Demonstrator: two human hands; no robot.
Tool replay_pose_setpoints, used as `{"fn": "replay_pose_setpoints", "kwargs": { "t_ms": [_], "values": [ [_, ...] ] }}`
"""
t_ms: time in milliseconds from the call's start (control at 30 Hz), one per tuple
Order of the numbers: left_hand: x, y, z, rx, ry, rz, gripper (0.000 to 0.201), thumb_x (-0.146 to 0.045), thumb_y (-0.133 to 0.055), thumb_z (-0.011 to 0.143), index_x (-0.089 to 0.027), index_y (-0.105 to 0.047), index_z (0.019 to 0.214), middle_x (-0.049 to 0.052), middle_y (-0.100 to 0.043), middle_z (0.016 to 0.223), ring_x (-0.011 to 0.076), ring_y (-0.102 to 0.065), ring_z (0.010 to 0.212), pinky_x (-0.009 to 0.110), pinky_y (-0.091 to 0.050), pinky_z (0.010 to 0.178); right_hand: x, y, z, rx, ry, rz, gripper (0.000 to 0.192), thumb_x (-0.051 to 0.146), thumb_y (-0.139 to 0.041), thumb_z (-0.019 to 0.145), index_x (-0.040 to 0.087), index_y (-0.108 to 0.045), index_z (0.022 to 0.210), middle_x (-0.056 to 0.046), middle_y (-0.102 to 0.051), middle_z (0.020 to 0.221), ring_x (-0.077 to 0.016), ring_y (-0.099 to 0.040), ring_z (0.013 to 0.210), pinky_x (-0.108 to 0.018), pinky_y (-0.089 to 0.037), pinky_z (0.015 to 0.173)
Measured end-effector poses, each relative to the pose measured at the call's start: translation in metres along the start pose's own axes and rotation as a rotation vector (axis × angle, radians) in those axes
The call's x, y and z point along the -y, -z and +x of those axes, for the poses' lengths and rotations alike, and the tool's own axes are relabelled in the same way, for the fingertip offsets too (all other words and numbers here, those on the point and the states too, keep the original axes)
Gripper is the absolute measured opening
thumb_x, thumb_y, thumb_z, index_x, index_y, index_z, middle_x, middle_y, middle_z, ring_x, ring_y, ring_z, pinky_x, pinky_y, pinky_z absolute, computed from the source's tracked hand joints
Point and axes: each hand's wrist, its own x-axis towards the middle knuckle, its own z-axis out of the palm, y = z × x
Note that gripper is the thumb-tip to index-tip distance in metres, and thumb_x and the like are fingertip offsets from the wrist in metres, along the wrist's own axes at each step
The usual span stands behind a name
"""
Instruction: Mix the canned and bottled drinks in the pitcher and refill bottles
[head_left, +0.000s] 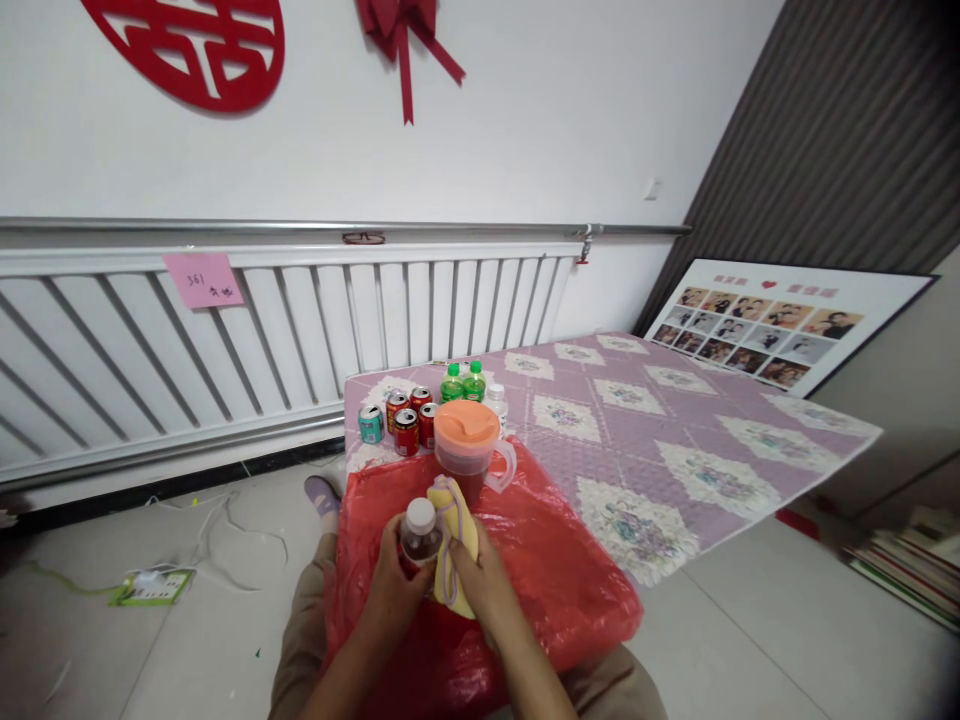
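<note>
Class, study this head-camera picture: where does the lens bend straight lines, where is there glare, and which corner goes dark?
Head view: the radiator and its rail bow, a wide-angle distortion; soft, even light, with faint shadows; mild glare on the red plastic sheet; the top right corner darkens; the left hand and right hand stay fairly sharp around the bottle.

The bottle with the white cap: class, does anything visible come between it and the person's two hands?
Nothing visible does. The left hand grips the bottle directly. The right hand presses a yellow cloth against the bottle's side, so there the cloth lies next to the bottle.
</note>
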Motion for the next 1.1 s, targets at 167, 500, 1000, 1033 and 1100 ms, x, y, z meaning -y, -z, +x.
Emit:
{"fn": "replay_pose_setpoints", "kwargs": {
  "t_ms": [167,500,1000,1033,1100],
  "values": [
    [0.001,-0.002,-0.002,-0.044,0.002,0.007,0.068,-0.028,-0.075,0.068,-0.018,-0.045,0.128,0.014,-0.059,0.131,0.0291,-0.060,0.120,0.048,-0.046,0.107,-0.005,0.001,-0.013,-0.043,-0.032,-0.007,0.042,0.027,-0.055,0.085,0.020,-0.063,0.125,-0.009,-0.075,0.111,-0.0248,-0.073,0.097,-0.041,-0.059,0.085],
    [0.000,-0.007,-0.003,-0.115,0.007,0.028,0.066,-0.028,-0.077,0.065,-0.018,-0.050,0.124,0.011,-0.065,0.119,0.0246,-0.067,0.099,0.040,-0.056,0.088,-0.002,-0.016,-0.017,-0.119,0.125,-0.078,0.051,0.026,-0.060,0.080,0.021,-0.058,0.131,-0.013,-0.064,0.133,-0.0275,-0.062,0.121,-0.044,-0.051,0.103],
    [-0.017,0.026,0.015,0.198,-0.005,-0.078,0.085,-0.027,-0.078,0.067,-0.018,-0.039,0.142,0.015,-0.062,0.131,0.0300,-0.066,0.115,0.047,-0.054,0.099,-0.045,-0.009,-0.017,-0.072,-0.088,0.004,0.046,0.040,-0.054,0.085,0.019,-0.060,0.125,-0.011,-0.073,0.115,-0.0263,-0.071,0.103,-0.041,-0.058,0.086],
    [-0.018,0.030,0.018,0.256,-0.014,-0.082,0.084,-0.026,-0.077,0.068,-0.019,-0.040,0.143,0.015,-0.063,0.130,0.0302,-0.066,0.115,0.047,-0.054,0.098,-0.045,-0.009,-0.016,-0.072,-0.089,0.007,0.045,0.040,-0.055,0.085,0.019,-0.061,0.125,-0.011,-0.074,0.113,-0.0262,-0.071,0.101,-0.041,-0.058,0.085],
    [-0.022,0.036,0.022,0.357,-0.059,-0.049,0.076,-0.026,-0.076,0.070,-0.021,-0.047,0.139,0.012,-0.066,0.127,0.0301,-0.065,0.115,0.047,-0.053,0.100,-0.041,-0.009,-0.016,-0.087,-0.051,0.003,0.044,0.039,-0.055,0.086,0.019,-0.061,0.124,-0.011,-0.074,0.111,-0.0258,-0.072,0.099,-0.040,-0.059,0.084]
  ]
}}
